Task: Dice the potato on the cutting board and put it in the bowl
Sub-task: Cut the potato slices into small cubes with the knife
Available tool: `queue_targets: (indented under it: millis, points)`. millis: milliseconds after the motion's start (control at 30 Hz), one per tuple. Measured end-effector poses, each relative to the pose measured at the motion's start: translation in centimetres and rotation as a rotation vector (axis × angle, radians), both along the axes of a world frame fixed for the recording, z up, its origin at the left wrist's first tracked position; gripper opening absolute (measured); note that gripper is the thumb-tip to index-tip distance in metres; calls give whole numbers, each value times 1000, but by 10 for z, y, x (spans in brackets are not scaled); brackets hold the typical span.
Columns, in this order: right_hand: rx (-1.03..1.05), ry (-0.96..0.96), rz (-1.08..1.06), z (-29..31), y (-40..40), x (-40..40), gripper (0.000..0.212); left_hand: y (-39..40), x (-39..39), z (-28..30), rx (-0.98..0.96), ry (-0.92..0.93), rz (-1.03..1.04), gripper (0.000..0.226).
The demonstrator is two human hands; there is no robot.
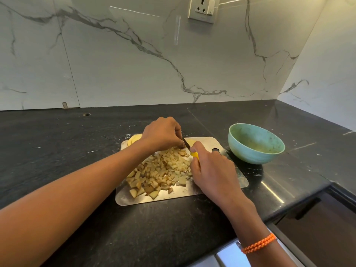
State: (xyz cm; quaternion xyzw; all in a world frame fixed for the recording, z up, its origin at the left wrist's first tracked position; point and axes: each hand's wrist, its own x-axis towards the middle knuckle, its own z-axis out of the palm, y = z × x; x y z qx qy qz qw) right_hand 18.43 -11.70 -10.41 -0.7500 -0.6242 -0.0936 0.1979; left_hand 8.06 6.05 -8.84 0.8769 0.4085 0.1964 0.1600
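A loose heap of diced potato (162, 170) is spread across the middle of the cutting board (229, 177) — small, irregular cubes, pale yellow with browned faces and some skin still on the edges. At the board's far end a smooth yellow potato piece (190, 142) is seen just behind the blade, and a few rounded slices (133, 139) are stacked at the far left corner, partly hidden by the left hand (163, 134). The board is a thin, flat sheet of brushed metal with rounded corners and an oval hanging slot near its far right corner.

The left hand is arched over the far edge of the heap, its fingertips drawn together and pressed down beside the blade; what is pinched beneath them cannot be made out. The right hand (212, 170) is curled round the yellow handle of a small knife (189, 147), whose dark, narrow blade is angled toward the left fingertips. A braided orange cord bracelet (259, 243) is worn on the right wrist.

Just right of the board, close to its corner, a round pale-green bowl (256, 143) with a matte, speckled surface is set on the counter (57, 143) — polished black stone flecked with white. Behind it a white marble-patterned wall (134, 64) with grey veins is seen, carrying a white socket plate (203, 9).
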Motion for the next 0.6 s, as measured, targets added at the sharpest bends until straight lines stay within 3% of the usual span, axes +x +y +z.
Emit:
queue_targets:
  millis: [300,433,600]
  points:
    - [9,53,60,-4,-47,12,26,-1,0,0,-20,10,-11,14]
    - [90,162,85,-6,-60,17,24,2,-3,1,-12,-20,-7,10]
    - [198,179,-19,-5,-47,34,22,3,0,-2,4,-61,13,13]
